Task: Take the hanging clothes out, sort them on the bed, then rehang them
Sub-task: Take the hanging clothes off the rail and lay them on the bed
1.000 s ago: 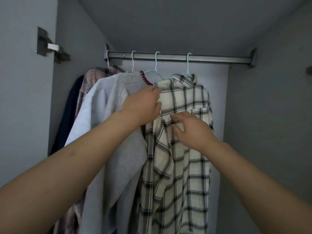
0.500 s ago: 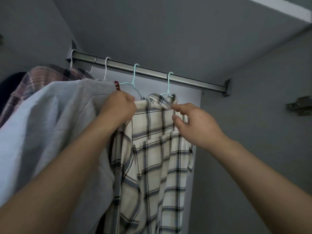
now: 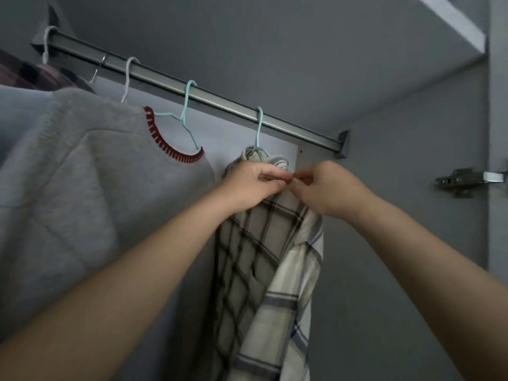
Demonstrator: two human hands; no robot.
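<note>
Far left, a grey sweater [image 3: 90, 171] with a red-stitched collar hung on the rail [image 3: 209, 99]. Next along, the plaid shirt [image 3: 264, 257] dangled from its pale blue hanger [image 3: 259, 127]. The left hand [image 3: 248, 185] pinched the shirt's collar area (fingers curled tight), and the right hand [image 3: 327, 185] pinched the fabric too, fingertips meeting.

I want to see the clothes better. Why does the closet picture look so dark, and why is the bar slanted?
Head view: dim and grey inside the wardrobe, no glare; the rail slants because the wide-angle camera is tilted up; the plaid shirt looks soft and slightly blurry, and both hands, left hand and right hand, are dim.
</note>
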